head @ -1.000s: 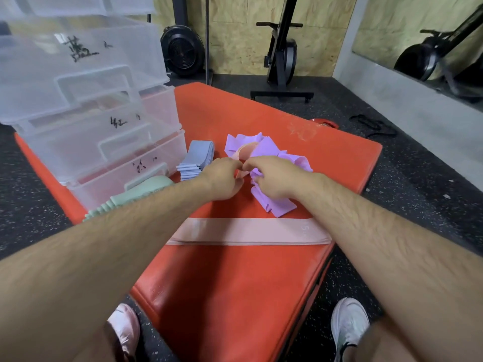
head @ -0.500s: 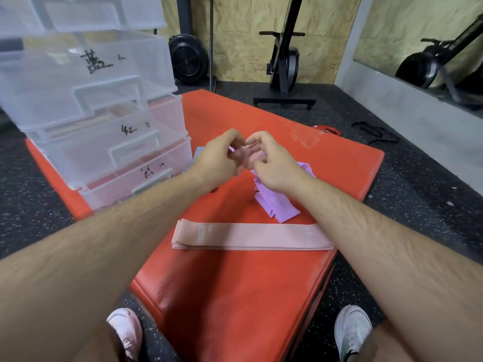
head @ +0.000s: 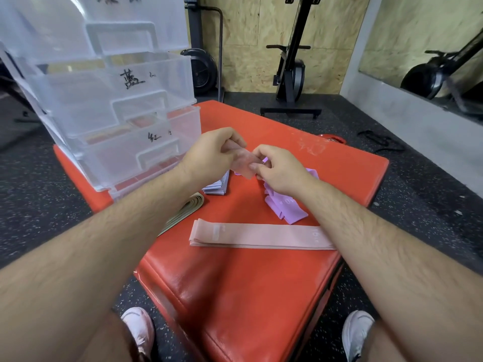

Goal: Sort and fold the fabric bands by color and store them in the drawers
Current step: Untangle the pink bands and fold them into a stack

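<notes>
Nearest the person, on the red mat (head: 248,296), a flat pink band (head: 261,235) lies stretched out, short of the fingers (head: 236,142). Just under the right hand (head: 282,171) sit the loose purple bands (head: 287,207). A second earlier both hands were down in that heap; now the left hand (head: 209,155) and the right pinch a lifted pink band (head: 243,163) between their fingertips, raised clear of the purple. That suggests pink is being separated out, probably to join the flat one. Left of the fingers lie a folded blue stack (head: 217,185) and a green band (head: 188,207); beyond stand the drawers (head: 117,113).
</notes>
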Demonstrator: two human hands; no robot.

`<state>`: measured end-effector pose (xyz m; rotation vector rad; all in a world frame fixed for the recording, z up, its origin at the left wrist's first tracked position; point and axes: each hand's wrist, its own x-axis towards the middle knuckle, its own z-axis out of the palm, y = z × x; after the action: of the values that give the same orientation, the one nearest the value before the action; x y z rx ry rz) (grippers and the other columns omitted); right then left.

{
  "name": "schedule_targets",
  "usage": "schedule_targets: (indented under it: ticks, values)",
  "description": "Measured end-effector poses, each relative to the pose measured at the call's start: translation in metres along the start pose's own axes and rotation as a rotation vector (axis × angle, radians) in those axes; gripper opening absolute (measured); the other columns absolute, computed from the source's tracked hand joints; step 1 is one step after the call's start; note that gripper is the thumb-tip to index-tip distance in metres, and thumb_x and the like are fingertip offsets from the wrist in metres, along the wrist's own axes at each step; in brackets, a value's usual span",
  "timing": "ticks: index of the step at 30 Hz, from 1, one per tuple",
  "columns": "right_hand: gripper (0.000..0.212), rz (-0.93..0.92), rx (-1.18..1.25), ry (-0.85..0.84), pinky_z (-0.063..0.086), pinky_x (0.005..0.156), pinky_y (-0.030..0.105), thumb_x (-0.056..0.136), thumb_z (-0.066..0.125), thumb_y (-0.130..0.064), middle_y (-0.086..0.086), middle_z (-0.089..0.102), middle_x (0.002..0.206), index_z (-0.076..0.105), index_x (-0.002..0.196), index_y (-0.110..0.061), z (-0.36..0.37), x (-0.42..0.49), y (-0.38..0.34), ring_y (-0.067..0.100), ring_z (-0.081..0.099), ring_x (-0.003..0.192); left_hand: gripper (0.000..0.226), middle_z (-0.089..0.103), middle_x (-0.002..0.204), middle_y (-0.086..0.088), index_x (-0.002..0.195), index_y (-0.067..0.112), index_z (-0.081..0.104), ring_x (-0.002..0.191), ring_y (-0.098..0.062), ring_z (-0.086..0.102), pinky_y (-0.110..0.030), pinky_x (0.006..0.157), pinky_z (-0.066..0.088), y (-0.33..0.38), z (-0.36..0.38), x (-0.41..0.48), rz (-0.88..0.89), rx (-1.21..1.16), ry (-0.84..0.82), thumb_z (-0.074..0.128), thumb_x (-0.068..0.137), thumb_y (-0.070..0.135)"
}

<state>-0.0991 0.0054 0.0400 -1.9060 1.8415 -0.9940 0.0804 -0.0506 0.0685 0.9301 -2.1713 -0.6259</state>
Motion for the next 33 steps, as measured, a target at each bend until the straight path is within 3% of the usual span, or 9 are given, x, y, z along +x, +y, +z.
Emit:
schedule_targets:
  ticks: [3,10,14,17,19,22,25,29,33]
  values:
    - [0.005,0.000,-0.013,0.011,0.036,0.053,0.015,0.094,0.062,-0.014,-0.010,0.066,0.068,0.065,0.092,-0.017,0.003,-0.001,0.002,-0.003,0.052,0.052,0.019,0.068,0.080,0.012,0.093,0.019,0.065,0.068,0.007,0.058,-0.009,0.062,0.045,0.005,-0.009,-0.006,-0.002,-0.032,0.030,0.063,0.087,0.001]
    - [0.014,0.047,-0.030,0.051,0.049,0.056,0.031,0.091,0.055,-0.004,-0.006,0.062,0.063,0.065,0.090,-0.014,0.002,-0.001,0.003,0.009,0.057,0.053,0.010,0.071,0.082,-0.002,0.090,0.023,0.068,0.076,-0.022,0.066,-0.039,0.073,0.056,0.015,-0.031,-0.015,0.000,-0.145,0.148,0.071,0.087,0.014]
    - [0.008,0.053,-0.151,0.030,0.039,0.060,0.031,0.092,0.061,-0.007,-0.008,0.057,0.070,0.063,0.086,-0.011,0.001,0.002,0.016,0.007,0.050,0.063,0.009,0.072,0.083,-0.005,0.092,0.017,0.070,0.073,-0.015,0.067,-0.028,0.072,0.057,0.020,-0.055,-0.018,-0.046,-0.354,0.225,0.071,0.088,0.009]
    - [0.013,0.107,-0.191,0.030,0.043,0.067,0.033,0.093,0.059,-0.013,-0.003,0.065,0.083,0.063,0.082,-0.017,-0.007,0.001,0.028,0.017,0.054,0.075,0.010,0.072,0.083,-0.007,0.096,0.010,0.069,0.069,-0.014,0.068,-0.025,0.069,0.058,0.017,-0.072,-0.020,-0.103,-0.521,0.316,0.070,0.087,0.004]
    - [0.019,0.169,-0.252,0.022,0.047,0.080,0.037,0.094,0.057,-0.023,-0.002,0.068,0.096,0.059,0.077,-0.028,-0.017,-0.002,0.035,0.021,0.052,0.092,0.011,0.071,0.075,-0.001,0.091,0.012,0.068,0.063,-0.010,0.066,-0.022,0.065,0.058,0.012,-0.077,-0.022,-0.142,-0.563,0.336,0.070,0.087,0.001]
    - [0.016,0.232,-0.361,-0.029,0.044,0.094,0.040,0.097,0.054,-0.033,-0.006,0.066,0.101,0.056,0.081,-0.035,-0.041,-0.010,0.041,0.021,0.051,0.104,0.012,0.070,0.074,-0.002,0.091,0.014,0.068,0.062,-0.014,0.066,-0.026,0.068,0.058,-0.005,-0.078,-0.025,-0.233,-0.518,0.281,0.071,0.086,0.004]
    - [0.012,0.256,-0.266,-0.071,0.052,0.082,0.040,0.099,0.054,-0.032,-0.001,0.069,0.093,0.061,0.089,-0.028,-0.064,-0.024,0.048,0.023,0.064,0.090,0.010,0.070,0.082,-0.009,0.092,0.013,0.069,0.069,-0.018,0.068,-0.031,0.073,0.059,-0.022,-0.073,-0.029,-0.319,-0.417,0.187,0.073,0.085,0.007]
    - [0.015,0.227,-0.370,-0.167,0.049,0.076,0.037,0.096,0.062,-0.032,0.000,0.068,0.089,0.067,0.094,-0.018,-0.086,-0.047,0.055,0.021,0.060,0.083,0.008,0.065,0.074,-0.004,0.089,0.009,0.069,0.057,-0.008,0.060,-0.017,0.054,0.049,-0.035,-0.056,-0.041,-0.394,-0.272,0.046,0.076,0.084,0.009]
    - [0.007,0.254,-0.399,-0.256,0.045,0.069,0.032,0.094,0.065,-0.023,-0.006,0.064,0.078,0.068,0.094,-0.017,-0.092,-0.069,0.060,0.016,0.056,0.073,0.009,0.064,0.073,0.002,0.087,0.013,0.071,0.061,-0.009,0.053,-0.015,0.054,0.042,-0.042,-0.035,-0.054,-0.372,-0.047,-0.041,0.079,0.081,0.014]
